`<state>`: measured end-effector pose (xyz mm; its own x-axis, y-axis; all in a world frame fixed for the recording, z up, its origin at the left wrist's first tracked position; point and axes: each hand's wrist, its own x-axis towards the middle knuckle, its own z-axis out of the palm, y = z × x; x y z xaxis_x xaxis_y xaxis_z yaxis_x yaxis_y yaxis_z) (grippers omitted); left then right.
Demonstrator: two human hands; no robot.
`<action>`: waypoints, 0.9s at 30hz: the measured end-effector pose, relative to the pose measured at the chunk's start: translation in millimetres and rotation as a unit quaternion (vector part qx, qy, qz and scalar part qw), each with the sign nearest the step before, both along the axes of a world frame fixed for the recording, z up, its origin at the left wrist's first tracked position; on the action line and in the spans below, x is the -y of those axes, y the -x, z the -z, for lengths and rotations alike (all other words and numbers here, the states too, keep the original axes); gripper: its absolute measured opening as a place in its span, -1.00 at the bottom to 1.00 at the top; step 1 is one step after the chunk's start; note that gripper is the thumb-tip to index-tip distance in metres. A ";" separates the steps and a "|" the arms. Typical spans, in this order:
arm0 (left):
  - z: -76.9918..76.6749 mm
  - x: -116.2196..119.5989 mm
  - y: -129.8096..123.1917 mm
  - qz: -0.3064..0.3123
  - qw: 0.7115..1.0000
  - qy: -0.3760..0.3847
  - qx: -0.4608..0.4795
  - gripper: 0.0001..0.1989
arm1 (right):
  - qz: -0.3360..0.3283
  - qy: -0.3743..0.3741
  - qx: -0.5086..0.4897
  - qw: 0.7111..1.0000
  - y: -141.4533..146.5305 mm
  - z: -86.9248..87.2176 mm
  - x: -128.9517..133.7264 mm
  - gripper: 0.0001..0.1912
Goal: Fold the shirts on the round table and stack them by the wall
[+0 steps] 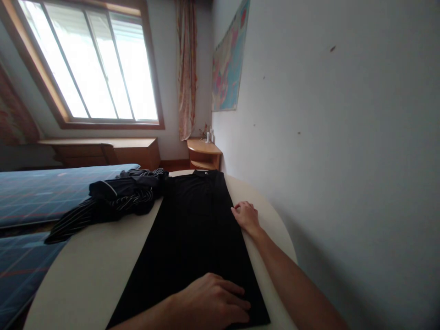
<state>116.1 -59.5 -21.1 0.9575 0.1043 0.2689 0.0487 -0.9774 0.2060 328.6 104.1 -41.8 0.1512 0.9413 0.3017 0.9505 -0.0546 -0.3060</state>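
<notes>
A black garment [192,229] lies flat and lengthwise on the round cream table [92,270]. Its narrow end, with a small white mark, is at the far side, and it widens toward me; whether it is a skirt or trousers I cannot tell. My left hand [216,300] rests palm down on the near part of the cloth, fingers apart. Farther up, my right hand [246,214] lies at the garment's right edge, its thumb side touching the cloth and its fingers loosely bent.
Dark striped clothes [127,192] lie heaped at the table's left edge, beside a blue checked mattress [68,183]. A white wall [343,160] runs close along the right. Behind stand a wooden desk [134,149] and a corner shelf [204,146] with small bottles.
</notes>
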 end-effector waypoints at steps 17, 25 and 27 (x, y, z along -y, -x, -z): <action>-20.1 0.8 7.6 -0.033 0.994 0.060 -0.088 -0.47 | -0.227 0.048 -0.003 0.973 13.3 -3.2 5.2 -0.49; 33.5 10.6 -8.8 -0.020 0.998 -0.043 -0.050 -0.51 | -0.176 0.026 0.063 0.982 18.6 -23.2 13.4 -0.60; 40.6 15.1 -15.5 -0.003 0.998 -0.002 -0.058 -0.49 | -0.153 0.013 0.082 0.985 19.0 -26.8 15.8 -0.61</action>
<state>131.6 -74.6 -61.7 0.9817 0.1091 0.1560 0.0779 -0.9780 0.1937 309.6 88.4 -15.0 -0.1901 0.9428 0.2740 0.9599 0.2371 -0.1496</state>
